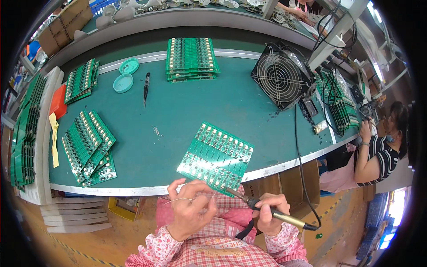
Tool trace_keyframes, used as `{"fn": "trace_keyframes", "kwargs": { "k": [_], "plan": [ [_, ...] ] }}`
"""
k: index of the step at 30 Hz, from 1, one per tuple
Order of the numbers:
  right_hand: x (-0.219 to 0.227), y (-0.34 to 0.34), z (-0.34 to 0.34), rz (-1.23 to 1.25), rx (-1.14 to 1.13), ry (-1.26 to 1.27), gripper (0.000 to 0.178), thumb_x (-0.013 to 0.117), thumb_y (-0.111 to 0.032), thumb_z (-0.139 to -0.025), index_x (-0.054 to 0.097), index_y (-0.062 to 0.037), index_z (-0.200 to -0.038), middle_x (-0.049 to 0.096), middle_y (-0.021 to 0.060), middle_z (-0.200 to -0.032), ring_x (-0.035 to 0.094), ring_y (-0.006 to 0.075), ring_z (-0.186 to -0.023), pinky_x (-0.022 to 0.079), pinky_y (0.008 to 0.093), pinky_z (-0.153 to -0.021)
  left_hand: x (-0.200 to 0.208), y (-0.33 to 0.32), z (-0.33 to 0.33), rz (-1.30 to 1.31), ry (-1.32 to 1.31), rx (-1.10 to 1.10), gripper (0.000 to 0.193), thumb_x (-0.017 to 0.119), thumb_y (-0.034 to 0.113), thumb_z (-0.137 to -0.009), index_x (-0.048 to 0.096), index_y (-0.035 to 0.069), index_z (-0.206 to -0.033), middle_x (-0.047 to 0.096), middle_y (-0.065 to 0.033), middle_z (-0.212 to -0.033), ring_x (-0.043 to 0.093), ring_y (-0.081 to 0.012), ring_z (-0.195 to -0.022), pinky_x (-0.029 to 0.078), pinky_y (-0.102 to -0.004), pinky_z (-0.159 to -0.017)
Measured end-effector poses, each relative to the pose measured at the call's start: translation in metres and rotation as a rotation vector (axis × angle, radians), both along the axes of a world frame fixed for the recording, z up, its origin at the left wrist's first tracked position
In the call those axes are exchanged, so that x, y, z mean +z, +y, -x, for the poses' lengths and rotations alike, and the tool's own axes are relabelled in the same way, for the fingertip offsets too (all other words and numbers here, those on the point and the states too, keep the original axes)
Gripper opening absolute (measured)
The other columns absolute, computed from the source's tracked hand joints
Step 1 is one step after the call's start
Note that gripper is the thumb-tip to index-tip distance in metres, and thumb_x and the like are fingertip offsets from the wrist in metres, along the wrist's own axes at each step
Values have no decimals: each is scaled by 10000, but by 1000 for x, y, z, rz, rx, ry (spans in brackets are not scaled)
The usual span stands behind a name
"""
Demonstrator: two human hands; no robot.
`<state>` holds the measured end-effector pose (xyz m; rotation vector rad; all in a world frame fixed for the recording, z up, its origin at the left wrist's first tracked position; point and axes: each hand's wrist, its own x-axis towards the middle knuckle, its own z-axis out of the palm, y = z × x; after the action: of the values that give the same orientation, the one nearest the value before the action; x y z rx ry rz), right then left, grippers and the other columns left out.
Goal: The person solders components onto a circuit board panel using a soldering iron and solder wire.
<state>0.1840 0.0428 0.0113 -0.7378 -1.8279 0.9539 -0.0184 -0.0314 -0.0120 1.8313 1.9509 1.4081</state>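
A green circuit board panel (216, 156) with rows of pale components lies tilted at the bench's near edge, in front of me. My left hand (190, 210) is closed in a pinch on thin solder wire (175, 200), just below the panel's near edge. Wrapped round the handle of a soldering iron (287, 218), my right hand (271, 210) is closed too. The iron's tip points left, at the panel's near right corner. Whether tip and wire touch the board I cannot tell.
Stacked panels stand at the back (191, 60) and left (86, 147). A black fan (279, 74) sits at the back right; the iron's cord (298, 155) runs down beside it. Tweezers (146, 89) lie near two turquoise round dishes (123, 83). A co-worker (376, 160) sits at right.
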Motion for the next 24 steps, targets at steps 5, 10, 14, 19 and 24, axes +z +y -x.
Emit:
{"fn": "trace_keyframes", "kwargs": {
  "k": [5,10,14,19,24],
  "plan": [
    [0,1,8,-144,55,23,107,657,-71,-869,572,-7,-856,667,82,-654,605,173,-479,475,300,-458,1,0,-1,6,-1,8,158,710,53,-702,563,93,-658,659,-29,-918,648,-219,-951,319,-466,-988],
    [0,3,13,-202,106,51,84,682,-24,-831,616,11,-868,664,83,-663,599,177,-471,473,289,-459,-1,0,-1,11,37,23,163,729,93,-722,577,108,-665,661,-13,-925,647,-190,-932,314,-443,-1006],
    [-3,3,12,-230,130,6,86,691,-16,-810,633,8,-869,661,77,-662,600,180,-471,478,287,-463,-1,1,-1,11,47,28,167,736,95,-719,577,109,-670,662,-11,-926,646,-189,-934,315,-442,-1005],
    [-3,8,13,-356,210,-40,152,724,-38,-767,651,-23,-900,617,39,-624,575,165,-461,460,270,-456,-2,1,-1,19,56,37,162,738,98,-723,580,111,-684,660,-8,-930,645,-186,-935,314,-435,-1000],
    [-7,4,9,-679,249,-275,197,727,-125,-762,654,-76,-938,487,-29,-582,512,114,-465,391,240,-442,0,2,-1,12,29,31,163,713,79,-714,562,109,-663,655,-1,-920,643,-183,-921,314,-435,-965]
  ]
}}
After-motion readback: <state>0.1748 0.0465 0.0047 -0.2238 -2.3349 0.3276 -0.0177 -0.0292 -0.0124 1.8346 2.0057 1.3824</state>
